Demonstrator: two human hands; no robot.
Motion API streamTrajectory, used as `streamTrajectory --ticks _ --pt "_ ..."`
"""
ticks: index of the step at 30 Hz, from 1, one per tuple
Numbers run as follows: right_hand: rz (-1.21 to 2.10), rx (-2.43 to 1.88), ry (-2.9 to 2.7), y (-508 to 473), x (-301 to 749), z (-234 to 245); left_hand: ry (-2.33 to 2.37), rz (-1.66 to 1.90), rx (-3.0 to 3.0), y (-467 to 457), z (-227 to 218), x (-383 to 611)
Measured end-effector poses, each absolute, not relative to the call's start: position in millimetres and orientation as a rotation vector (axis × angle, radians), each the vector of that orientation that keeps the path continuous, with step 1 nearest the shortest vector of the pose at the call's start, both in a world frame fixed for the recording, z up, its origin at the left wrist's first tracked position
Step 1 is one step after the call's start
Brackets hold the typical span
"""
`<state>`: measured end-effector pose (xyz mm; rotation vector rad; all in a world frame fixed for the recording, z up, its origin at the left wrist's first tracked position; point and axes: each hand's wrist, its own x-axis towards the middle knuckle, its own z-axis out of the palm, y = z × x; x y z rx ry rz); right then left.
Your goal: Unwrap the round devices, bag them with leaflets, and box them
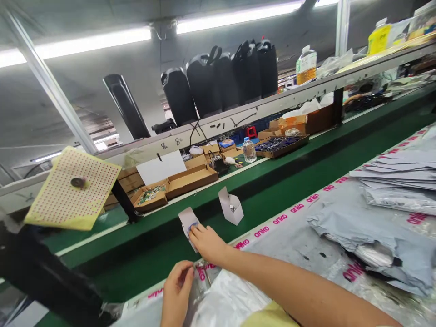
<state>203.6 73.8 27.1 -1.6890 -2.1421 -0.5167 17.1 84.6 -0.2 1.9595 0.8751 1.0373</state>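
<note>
My right hand [207,243] grips a small white card box [186,222] at the edge of the green workbench, its fingers over a blue patch on the card. Just below, my left hand [177,290] pinches the crumpled edge of a silvery plastic bag [225,299]. A second white card box [231,206] stands open on the green surface, a little beyond my right hand, with a small metal item inside. Grey mailer bags [371,227] printed with pink "anko" lettering lie in a pile to the right of my forearm.
A green conveyor bench [190,236] runs diagonally across the view. Beyond it are cardboard trays [190,180], one holding circuit boards, and a water bottle [249,150]. A dotted yellow board [73,188] sits at left, below a shelf [259,109] carrying black containers.
</note>
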Motion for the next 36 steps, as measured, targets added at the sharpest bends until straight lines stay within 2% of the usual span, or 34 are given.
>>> streamTrajectory --ticks 3,8,17,23,36 --pt "-0.333 -1.695 -2.097 65 202 39 0.872 0.952 2.066 77 14 13" --pt "-0.054 -1.675 -1.974 37 217 56 0.873 0.754 2.032 77 9 9" --pt "0.748 -1.756 -2.173 -41 222 64 0.691 0.403 2.020 63 21 9" --pt "0.793 -1.749 -2.182 -35 206 50 0.681 0.203 1.970 58 24 8" --pt "0.793 -1.653 -2.092 -31 208 41 0.705 0.072 1.838 61 42 -2"
